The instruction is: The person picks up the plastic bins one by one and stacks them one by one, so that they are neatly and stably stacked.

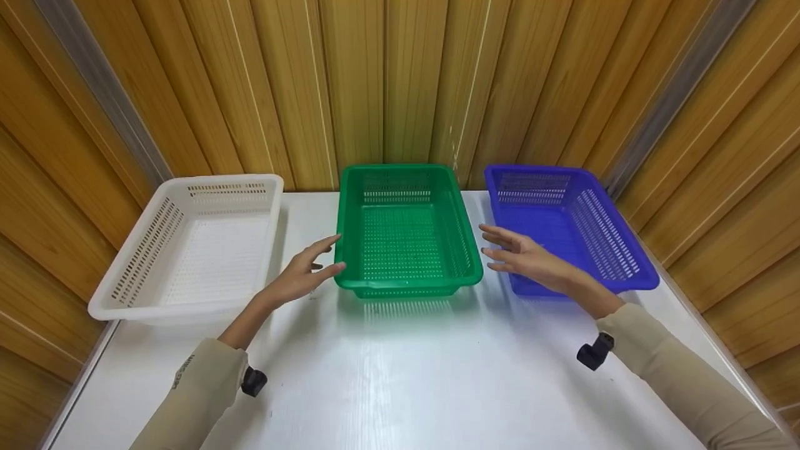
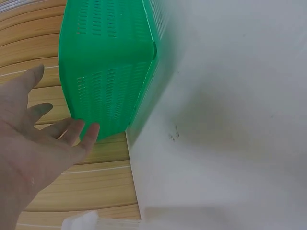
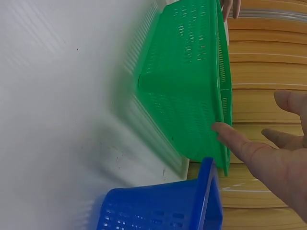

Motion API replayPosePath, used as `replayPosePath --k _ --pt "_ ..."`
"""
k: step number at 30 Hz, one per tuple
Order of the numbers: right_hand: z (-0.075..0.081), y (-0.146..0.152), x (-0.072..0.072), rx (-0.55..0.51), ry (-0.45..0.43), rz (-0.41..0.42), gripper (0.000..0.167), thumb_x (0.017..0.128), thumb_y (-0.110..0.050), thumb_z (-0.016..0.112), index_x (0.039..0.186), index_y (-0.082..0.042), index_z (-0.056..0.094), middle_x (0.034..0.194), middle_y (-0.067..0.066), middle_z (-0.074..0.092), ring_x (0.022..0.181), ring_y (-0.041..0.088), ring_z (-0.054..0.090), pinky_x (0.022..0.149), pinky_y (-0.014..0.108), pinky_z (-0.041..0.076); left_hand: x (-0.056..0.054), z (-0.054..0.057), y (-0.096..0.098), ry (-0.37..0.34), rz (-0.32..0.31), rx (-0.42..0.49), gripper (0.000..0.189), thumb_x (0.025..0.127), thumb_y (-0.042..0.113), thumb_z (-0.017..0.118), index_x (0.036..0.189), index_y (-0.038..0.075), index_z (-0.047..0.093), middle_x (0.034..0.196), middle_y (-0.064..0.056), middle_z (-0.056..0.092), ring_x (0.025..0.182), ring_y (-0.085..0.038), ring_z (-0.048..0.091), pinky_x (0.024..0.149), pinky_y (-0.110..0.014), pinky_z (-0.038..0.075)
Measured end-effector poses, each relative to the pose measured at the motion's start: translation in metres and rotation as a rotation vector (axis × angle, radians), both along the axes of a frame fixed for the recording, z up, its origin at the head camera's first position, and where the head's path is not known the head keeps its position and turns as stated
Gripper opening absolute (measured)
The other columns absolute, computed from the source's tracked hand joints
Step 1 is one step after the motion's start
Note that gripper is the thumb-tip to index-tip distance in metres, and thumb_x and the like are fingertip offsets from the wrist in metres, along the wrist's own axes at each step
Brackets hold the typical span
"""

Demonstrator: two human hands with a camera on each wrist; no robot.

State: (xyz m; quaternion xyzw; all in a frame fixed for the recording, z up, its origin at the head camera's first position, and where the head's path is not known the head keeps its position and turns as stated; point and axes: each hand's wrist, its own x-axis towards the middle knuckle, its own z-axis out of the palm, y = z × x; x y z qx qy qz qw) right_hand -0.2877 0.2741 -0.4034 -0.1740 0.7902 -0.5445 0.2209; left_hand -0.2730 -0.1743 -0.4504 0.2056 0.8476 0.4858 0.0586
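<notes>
A green plastic basket (image 1: 403, 244) with slotted walls stands in the middle of the white table, and nothing lies in it. At its left rim is my left hand (image 1: 304, 270), fingers extended and spread; whether the fingertips touch the rim I cannot tell. My right hand (image 1: 531, 259) hovers between the green basket and the blue-purple basket (image 1: 550, 219), its fingers loosely extended toward the green rim. In the right wrist view, the fingers (image 3: 240, 143) of that hand overlap the green basket (image 3: 184, 86). Neither hand grips anything.
A white basket (image 1: 209, 244) stands on the left of the white table (image 1: 400, 375). Wood-patterned panels (image 1: 412, 81) close in the back and both sides. Small dark marks (image 2: 174, 134) show on the tabletop in the left wrist view.
</notes>
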Motion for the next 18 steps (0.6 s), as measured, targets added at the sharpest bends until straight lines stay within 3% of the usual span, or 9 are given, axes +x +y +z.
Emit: replayPosePath --k 8,15,18 --pt "-0.009 -0.005 0.003 -0.032 -0.032 0.013 0.072 0.105 -0.020 0.057 0.163 -0.005 0.017 0.171 0.017 0.016 0.153 0.042 0.030 0.115 0.049 0.042 -0.001 -0.011 0.003 -0.030 0.009 -0.007 0.069 0.104 0.028 0.060 0.161 0.007 0.029 0.167 -0.019 0.028 0.149 -0.045 0.032 0.113 -0.060 0.043" --pt "-0.020 -0.014 0.005 -0.039 -0.091 -0.016 0.076 0.105 -0.022 0.058 0.164 -0.004 0.014 0.171 0.022 0.009 0.156 0.043 0.020 0.114 0.050 0.044 -0.001 -0.017 0.004 -0.073 0.034 0.028 0.070 0.104 0.029 0.060 0.162 0.009 0.026 0.167 -0.019 0.027 0.151 -0.042 0.032 0.114 -0.056 0.043" --pt "-0.026 -0.018 0.006 -0.056 -0.116 -0.037 0.074 0.105 -0.017 0.058 0.163 -0.003 0.014 0.170 0.025 0.008 0.154 0.046 0.024 0.112 0.048 0.047 -0.001 -0.020 0.006 -0.101 0.040 0.046 0.072 0.104 0.032 0.060 0.163 0.011 0.024 0.167 -0.018 0.026 0.151 -0.040 0.034 0.115 -0.056 0.043"
